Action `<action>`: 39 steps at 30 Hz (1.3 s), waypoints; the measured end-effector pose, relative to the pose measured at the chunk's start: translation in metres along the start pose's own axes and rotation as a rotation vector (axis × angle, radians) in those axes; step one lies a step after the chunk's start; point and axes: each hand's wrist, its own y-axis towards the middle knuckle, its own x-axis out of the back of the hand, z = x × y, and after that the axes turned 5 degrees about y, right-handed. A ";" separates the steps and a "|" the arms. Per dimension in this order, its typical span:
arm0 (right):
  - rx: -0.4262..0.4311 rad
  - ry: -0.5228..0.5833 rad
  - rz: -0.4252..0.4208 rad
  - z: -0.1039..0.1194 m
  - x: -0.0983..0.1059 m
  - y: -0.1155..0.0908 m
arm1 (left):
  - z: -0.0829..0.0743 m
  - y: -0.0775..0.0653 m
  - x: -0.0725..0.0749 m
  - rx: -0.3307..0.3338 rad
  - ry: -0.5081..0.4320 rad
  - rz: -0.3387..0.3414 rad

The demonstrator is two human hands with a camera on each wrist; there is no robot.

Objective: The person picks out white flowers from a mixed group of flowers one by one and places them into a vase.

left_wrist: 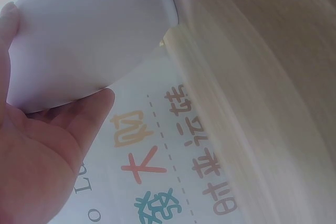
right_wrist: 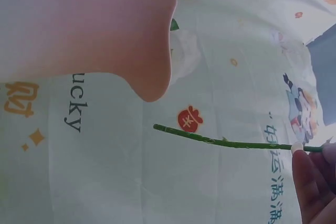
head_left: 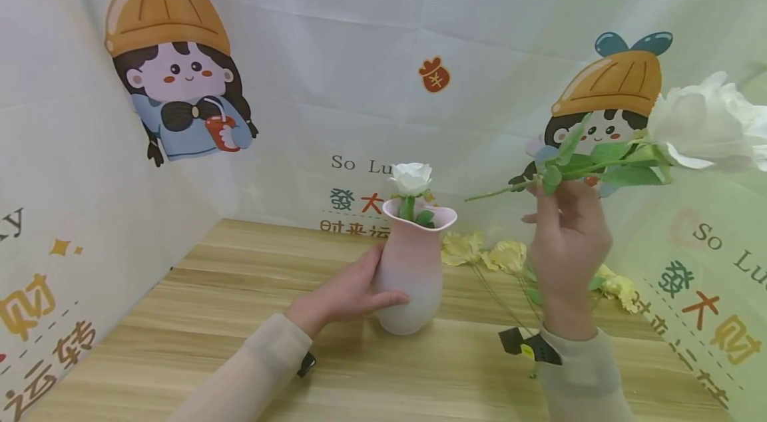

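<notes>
A pink-to-white vase (head_left: 412,269) with a wavy rim stands upright on the table. One white rose (head_left: 411,179) sits in it, its bloom just above the rim. My left hand (head_left: 353,289) grips the vase's left side, thumb across the front; in the left wrist view, fingers wrap the pale vase body (left_wrist: 89,35). Up and to the right of the vase, my right hand (head_left: 572,235) pinches the leafy stem of a second white rose (head_left: 707,119). Its bloom points right, and the cut end of its green stem (right_wrist: 226,142) points toward the vase, apart from the rim.
Several yellow flowers (head_left: 509,255) lie on the wooden table (head_left: 198,289) right of the vase, partly behind my right forearm. A printed cloth (head_left: 335,76) hangs close behind and along both sides. Small black devices (head_left: 545,349) show at both cuffs.
</notes>
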 end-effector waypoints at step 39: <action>-0.114 -0.260 0.378 -0.051 -0.043 -0.043 | 0.002 0.002 -0.001 -0.015 -0.018 0.001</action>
